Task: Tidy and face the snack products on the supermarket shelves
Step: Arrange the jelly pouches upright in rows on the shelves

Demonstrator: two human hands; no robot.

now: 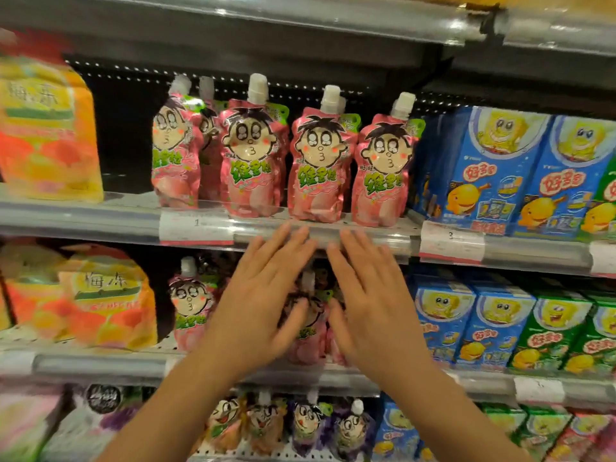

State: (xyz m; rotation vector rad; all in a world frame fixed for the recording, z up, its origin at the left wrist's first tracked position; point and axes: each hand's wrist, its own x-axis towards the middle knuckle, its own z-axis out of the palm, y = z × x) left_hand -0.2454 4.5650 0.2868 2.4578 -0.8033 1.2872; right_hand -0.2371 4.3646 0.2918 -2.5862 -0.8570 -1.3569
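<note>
Far left, blurred orange-yellow jelly bags [46,128] sit on the upper grey metal shelf [100,215]. Next, four pink cartoon-face spouted pouches [321,161] stand in a row at that shelf's front edge. Your left hand [263,295] and right hand [370,298] are both flat, fingers spread, holding nothing, fingertips over the shelf rail below the pouches. Right: blue cardboard snack boxes [493,175].

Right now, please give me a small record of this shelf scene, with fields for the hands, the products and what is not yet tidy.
left hand: open, fingers straight, raised before the middle shelf
right hand: open, beside the left, holding nothing
top row: four pink pouches upright, faces forward
left neighbour: orange bag, blurred
right neighbour: blue boxes
untidy: leftmost pouch turned sideways
</note>
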